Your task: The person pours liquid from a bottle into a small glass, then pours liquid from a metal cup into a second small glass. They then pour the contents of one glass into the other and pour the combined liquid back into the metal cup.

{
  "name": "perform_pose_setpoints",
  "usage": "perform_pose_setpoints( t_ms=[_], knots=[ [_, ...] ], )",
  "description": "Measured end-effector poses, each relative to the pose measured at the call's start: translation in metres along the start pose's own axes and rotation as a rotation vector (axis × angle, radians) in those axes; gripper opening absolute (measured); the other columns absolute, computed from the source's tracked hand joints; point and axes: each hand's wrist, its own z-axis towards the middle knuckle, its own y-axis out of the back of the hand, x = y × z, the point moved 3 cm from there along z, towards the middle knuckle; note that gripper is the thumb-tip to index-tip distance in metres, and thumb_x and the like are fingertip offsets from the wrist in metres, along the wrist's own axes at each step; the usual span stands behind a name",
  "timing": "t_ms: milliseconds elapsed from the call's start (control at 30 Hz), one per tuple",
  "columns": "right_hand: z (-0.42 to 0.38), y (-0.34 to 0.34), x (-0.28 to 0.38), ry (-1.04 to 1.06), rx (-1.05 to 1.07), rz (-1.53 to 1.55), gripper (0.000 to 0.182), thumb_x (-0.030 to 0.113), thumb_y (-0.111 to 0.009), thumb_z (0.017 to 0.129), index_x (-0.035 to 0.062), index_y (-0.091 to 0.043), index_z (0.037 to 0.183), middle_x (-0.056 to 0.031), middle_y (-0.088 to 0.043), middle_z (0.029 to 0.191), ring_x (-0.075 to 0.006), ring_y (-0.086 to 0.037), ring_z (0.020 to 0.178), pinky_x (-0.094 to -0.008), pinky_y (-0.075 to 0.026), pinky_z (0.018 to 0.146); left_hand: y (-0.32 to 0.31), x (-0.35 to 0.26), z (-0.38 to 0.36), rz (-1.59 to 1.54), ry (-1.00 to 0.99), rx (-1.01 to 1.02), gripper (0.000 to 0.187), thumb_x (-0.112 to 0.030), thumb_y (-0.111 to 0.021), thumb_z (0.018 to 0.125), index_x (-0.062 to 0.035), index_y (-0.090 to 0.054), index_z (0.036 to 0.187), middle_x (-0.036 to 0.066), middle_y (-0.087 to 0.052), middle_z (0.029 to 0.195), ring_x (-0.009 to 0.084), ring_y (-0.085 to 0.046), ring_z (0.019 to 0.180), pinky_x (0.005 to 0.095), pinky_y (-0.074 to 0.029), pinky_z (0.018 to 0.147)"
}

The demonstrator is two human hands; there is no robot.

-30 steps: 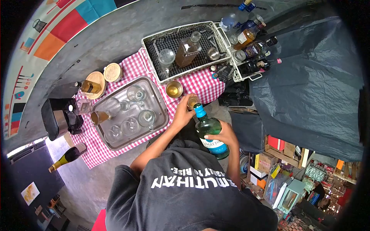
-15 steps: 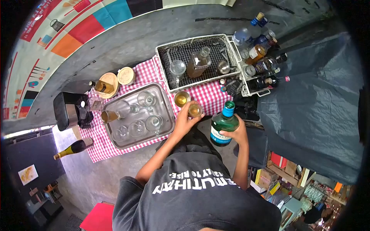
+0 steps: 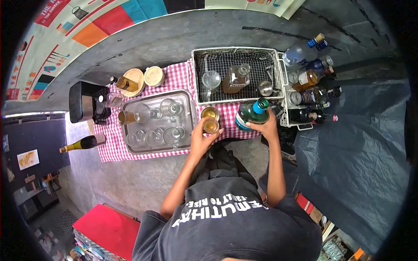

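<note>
Two grips are working at the near edge of the surface. The left hand point(image 3: 201, 138) is wrapping closed around a small glass of amber liquid point(image 3: 211, 126), holding it upright just above the checked cloth point(image 3: 114, 150). The right hand point(image 3: 264, 128) is closing around the body of a green bottle with a blue cap point(image 3: 251, 114), whose long axis is tilting, cap pointing up and away toward the wire basket point(image 3: 278, 65). The bottle is lying just to the right of the glass, near but apart, so the right hand is the nearer one to it. A second amber-filled cup point(image 3: 210, 113) is sitting just beyond the held glass, and the metal tray of empty glasses point(image 3: 129, 104) is lying to the left.
</note>
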Motion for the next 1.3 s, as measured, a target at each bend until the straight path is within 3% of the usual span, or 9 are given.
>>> perform_pose_setpoints(
  t_ms=[67, 333, 533, 667, 700, 833, 1000, 1200, 1300],
  knots=[
    [0.012, -0.002, 0.000, -0.003, 0.027, 0.012, 0.056, 0.012, -0.087, 0.061, 0.0068, -0.057, 0.108, -0.0040, -0.065, 0.100, -0.0159, -0.062, 0.096, -0.0319, -0.048, 0.089, 0.000, 0.000, -0.001, -0.022, 0.033, -0.086, 0.049, -0.017, -0.082, 0.075, -0.0009, -0.057, 0.114, 0.014, -0.069, 0.098, 0.0203, -0.067, 0.095, 0.0340, -0.052, 0.083],
    [0.040, -0.003, -0.009, 0.018, 0.119, -0.060, 0.050, 0.014, -0.088, 0.061, 0.0078, -0.056, 0.100, -0.0029, -0.065, 0.097, -0.0141, -0.063, 0.092, -0.0312, -0.049, 0.084, -0.006, 0.001, 0.002, -0.017, 0.006, -0.214, 0.046, -0.014, -0.080, 0.076, 0.0006, -0.057, 0.113, 0.014, -0.067, 0.101, 0.0182, -0.066, 0.097, 0.0323, -0.050, 0.085],
    [0.045, -0.003, -0.030, 0.047, 0.187, -0.023, 0.060, 0.009, -0.087, 0.061, 0.0034, -0.057, 0.112, -0.0050, -0.064, 0.104, -0.0157, -0.061, 0.099, -0.0319, -0.048, 0.089, -0.011, -0.006, 0.001, -0.066, 0.000, -0.259, 0.043, -0.012, -0.079, 0.077, 0.0000, -0.057, 0.112, 0.012, -0.067, 0.100, 0.0173, -0.065, 0.097, 0.0319, -0.050, 0.085],
    [0.040, 0.004, -0.032, 0.103, 0.263, -0.011, 0.061, 0.010, -0.086, 0.062, 0.0054, -0.057, 0.115, -0.0066, -0.061, 0.116, -0.0190, -0.060, 0.107, -0.0349, -0.048, 0.094, -0.012, -0.003, -0.001, -0.076, 0.035, -0.252, 0.045, -0.011, -0.080, 0.077, 0.0000, -0.056, 0.114, 0.009, -0.065, 0.103, 0.0152, -0.063, 0.098, 0.0302, -0.050, 0.086],
    [0.039, 0.007, -0.035, 0.019, 0.296, -0.012, 0.065, 0.010, -0.088, 0.060, 0.0075, -0.054, 0.116, -0.0065, -0.061, 0.119, -0.0197, -0.059, 0.113, -0.0355, -0.046, 0.098, -0.013, -0.001, -0.002, -0.091, 0.057, -0.234, 0.047, -0.009, -0.080, 0.078, 0.0001, -0.055, 0.116, 0.007, -0.063, 0.104, 0.0135, -0.060, 0.099, 0.0286, -0.049, 0.088],
    [0.039, 0.010, -0.032, -0.021, 0.326, -0.072, 0.070, 0.011, -0.088, 0.061, 0.0105, -0.050, 0.120, -0.0047, -0.061, 0.113, -0.0183, -0.060, 0.110, -0.0353, -0.048, 0.095, -0.020, 0.005, -0.003, -0.088, 0.029, -0.234, 0.047, -0.010, -0.080, 0.077, -0.0001, -0.055, 0.116, 0.007, -0.063, 0.104, 0.0137, -0.060, 0.099, 0.0285, -0.049, 0.087],
    [0.037, 0.009, -0.033, -0.005, 0.321, -0.073, 0.076, 0.009, -0.087, 0.062, 0.0100, -0.045, 0.125, -0.0047, -0.058, 0.112, -0.0179, -0.059, 0.107, -0.0334, -0.049, 0.092, -0.027, -0.007, -0.005, -0.079, 0.022, -0.228, 0.046, -0.012, -0.081, 0.077, 0.0002, -0.056, 0.114, 0.007, -0.062, 0.105, 0.0134, -0.060, 0.098, 0.0286, -0.049, 0.087],
    [0.028, 0.009, -0.038, 0.047, 0.197, -0.102, 0.091, 0.014, -0.089, 0.062, 0.0102, -0.037, 0.137, -0.0115, -0.054, 0.127, -0.0243, -0.055, 0.119, -0.0386, -0.046, 0.098, -0.038, -0.003, -0.006, 0.099, -0.111, -0.299, 0.047, -0.013, -0.081, 0.076, 0.0008, -0.056, 0.114, 0.010, -0.061, 0.108, 0.0164, -0.060, 0.101, 0.0304, -0.048, 0.088],
    [0.014, 0.014, -0.014, 0.271, 0.000, -0.292, 0.092, 0.016, -0.088, 0.062, 0.0075, -0.038, 0.138, -0.0154, -0.050, 0.133, -0.0296, -0.049, 0.126, -0.0419, -0.041, 0.103, -0.041, -0.005, -0.010, 0.055, -0.094, -0.260, 0.049, -0.015, -0.081, 0.077, 0.0013, -0.056, 0.115, 0.011, -0.061, 0.107, 0.0176, -0.060, 0.101, 0.0311, -0.048, 0.088]
  ],
)
